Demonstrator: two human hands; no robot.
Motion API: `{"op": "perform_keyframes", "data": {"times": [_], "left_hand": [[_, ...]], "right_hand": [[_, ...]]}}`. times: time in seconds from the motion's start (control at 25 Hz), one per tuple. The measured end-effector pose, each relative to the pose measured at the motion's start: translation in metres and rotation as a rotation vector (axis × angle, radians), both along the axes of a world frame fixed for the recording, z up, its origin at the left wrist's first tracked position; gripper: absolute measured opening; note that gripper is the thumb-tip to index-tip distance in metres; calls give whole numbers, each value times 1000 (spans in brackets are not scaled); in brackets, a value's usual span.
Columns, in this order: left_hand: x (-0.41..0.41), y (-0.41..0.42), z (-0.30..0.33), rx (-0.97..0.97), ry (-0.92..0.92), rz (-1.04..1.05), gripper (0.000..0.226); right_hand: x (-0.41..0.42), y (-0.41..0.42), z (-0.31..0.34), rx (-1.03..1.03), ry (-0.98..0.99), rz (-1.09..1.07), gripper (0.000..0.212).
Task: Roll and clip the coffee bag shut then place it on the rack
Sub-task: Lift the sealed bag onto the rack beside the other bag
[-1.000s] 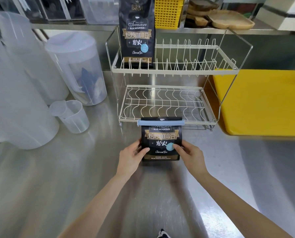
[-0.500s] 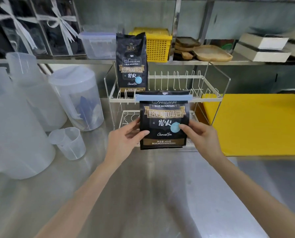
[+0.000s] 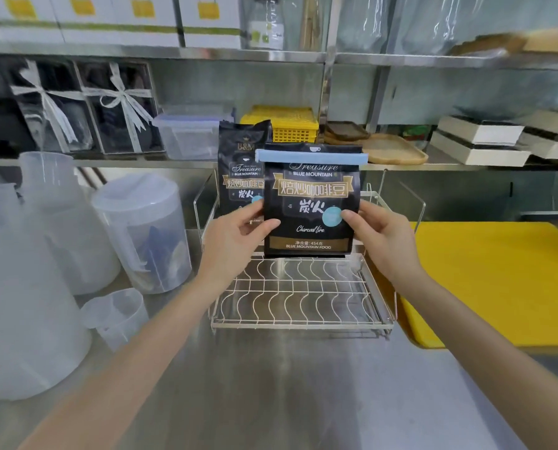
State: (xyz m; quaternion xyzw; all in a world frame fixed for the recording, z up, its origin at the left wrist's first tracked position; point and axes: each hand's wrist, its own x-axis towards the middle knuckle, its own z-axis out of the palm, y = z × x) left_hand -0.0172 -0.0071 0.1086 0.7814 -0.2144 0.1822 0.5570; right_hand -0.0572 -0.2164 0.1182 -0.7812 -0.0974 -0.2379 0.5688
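Coffee bag [image 3: 308, 203]: black pouch with gold and white print, upright, label facing the wearer, held in the air above the lower tier of the rack; its top edge is rolled down.
Clip [image 3: 311, 156]: pale blue bar clamped across the rolled top of the held bag, running its full width and overhanging both sides slightly.
Left hand [image 3: 235, 241]: closed on the bag's left edge, thumb on the front face, fingers hidden behind the pouch.
Right hand [image 3: 383, 237]: closed on the bag's right edge, thumb pressing the front just beside the round light-blue sticker, fingers curled behind.
Rack [image 3: 300, 297]: two-tier wire dish rack on the steel counter; lower tier bare, with wavy wires; most of the upper tier is hidden behind the held bag.
Second coffee bag [image 3: 240, 167]: same design, top unrolled, standing upright at the left of the rack's upper tier, partly behind the held bag.
Counter [image 3: 271, 384]: brushed stainless steel, reflective.
Pitchers [image 3: 141, 232]: translucent plastic, grouped at left; the nearest to the rack carries a lid.
Measuring cup [image 3: 116, 313]: small, translucent, in front of the pitchers.
Yellow board [image 3: 498, 280]: flat, lying on the counter just right of the rack.
Back shelf [image 3: 433, 165]: carries a yellow basket [image 3: 290, 126], wooden trays, a clear lidded tub and ribboned boxes.
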Motion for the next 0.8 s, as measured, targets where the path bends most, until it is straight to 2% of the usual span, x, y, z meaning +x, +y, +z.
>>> {"op": "perform_keyframes", "data": {"times": [0.24,0.4,0.8], "left_hand": [[43,-14,24,50,-25,9,34],[81,-27,25,47,60,28,37],[157,-50,2,196,229,32,32]], "right_hand": [[53,-5,17,19,10,-37,23],[91,-9,17,20,39,-52,27],[167,-30,-11,-109,296,-114,21]]}}
